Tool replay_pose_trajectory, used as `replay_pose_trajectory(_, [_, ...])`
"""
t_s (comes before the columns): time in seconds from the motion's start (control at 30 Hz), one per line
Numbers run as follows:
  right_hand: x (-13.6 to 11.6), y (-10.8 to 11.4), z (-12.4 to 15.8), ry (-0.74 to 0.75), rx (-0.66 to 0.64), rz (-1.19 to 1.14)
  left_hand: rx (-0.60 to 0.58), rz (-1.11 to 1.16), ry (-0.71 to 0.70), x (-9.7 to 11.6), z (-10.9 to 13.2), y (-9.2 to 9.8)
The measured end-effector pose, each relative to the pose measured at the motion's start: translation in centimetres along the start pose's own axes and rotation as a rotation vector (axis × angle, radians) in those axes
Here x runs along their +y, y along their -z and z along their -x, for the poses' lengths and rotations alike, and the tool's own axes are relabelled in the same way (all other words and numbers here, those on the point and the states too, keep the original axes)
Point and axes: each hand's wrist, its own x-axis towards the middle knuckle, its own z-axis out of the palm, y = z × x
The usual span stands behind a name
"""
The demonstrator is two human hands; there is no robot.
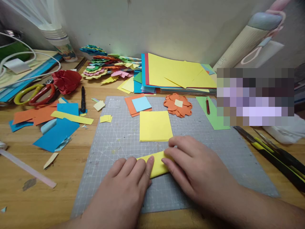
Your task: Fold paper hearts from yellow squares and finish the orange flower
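A folded strip of yellow paper [157, 168] lies on the grey cutting mat [114, 190] near its front edge. My left hand [130, 187] presses on the strip's left end, fingers curled together and the thumb along its near edge. At the right end, my right hand [197, 168] pinches the paper between thumb and fingers. Just beyond the strip rests a stack of square yellow sheets [156, 126]. Behind it are orange squares [129, 106] with a light blue square [141, 103] on top, and an orange paper flower [169, 109] with a pale square at its centre.
Paper scraps [57, 135], red-and-yellow-handled scissors [43, 95] and a crumpled red paper piece [66, 82] lie on the left. Coloured sheets [178, 71] are stacked against the wall beside layered paper flowers [97, 65]. On the right are a short pencil [207, 106] and black-and-yellow tools [269, 156].
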Motion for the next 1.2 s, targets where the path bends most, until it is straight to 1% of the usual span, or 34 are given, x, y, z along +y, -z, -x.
replay_pose_trajectory(0.07, [-0.2,0.1,0.2,0.116,-0.011,-0.019,-0.005,0.008,0.006,0.0,0.0,0.0])
replay_pose_trajectory(0.13, [-0.4,-0.1,0.4,0.16,-0.056,-0.026,0.001,0.011,0.012,0.1,0.0,-0.1])
replay_pose_trajectory(0.3, [-0.2,-0.9,0.5,0.194,-0.078,0.045,0.021,0.011,0.021,0.0,-0.3,0.1])
replay_pose_trajectory(0.47, [-0.1,-0.9,0.5,0.215,-0.099,0.095,0.088,0.039,0.064,-0.4,-0.3,0.9])
replay_pose_trajectory(0.6, [0.2,-1.0,0.6,0.251,-0.13,0.077,0.117,-0.038,0.049,-0.7,0.3,1.0])
replay_pose_trajectory(0.7, [0.5,-1.1,0.6,0.263,-0.142,0.045,0.115,-0.076,0.021,-0.7,0.7,0.9])
replay_pose_trajectory(0.8, [0.6,-1.2,0.6,0.26,-0.143,0.04,0.115,-0.076,0.018,-0.7,0.8,1.0])
replay_pose_trajectory(0.9, [0.5,-1.2,0.4,0.267,-0.134,0.05,0.122,-0.039,0.054,-0.7,0.6,1.3])
replay_pose_trajectory(1.0, [0.3,-1.3,0.3,0.267,-0.143,0.079,0.086,0.067,0.087,-0.9,0.2,1.4])
replay_pose_trajectory(1.07, [0.1,-1.1,0.3,0.246,-0.155,0.086,0.031,0.167,0.095,-1.1,0.0,1.3])
replay_pose_trajectory(1.2, [-0.1,-0.3,0.1,0.168,-0.205,-0.005,-0.085,0.31,0.093,-1.7,-0.5,1.2])
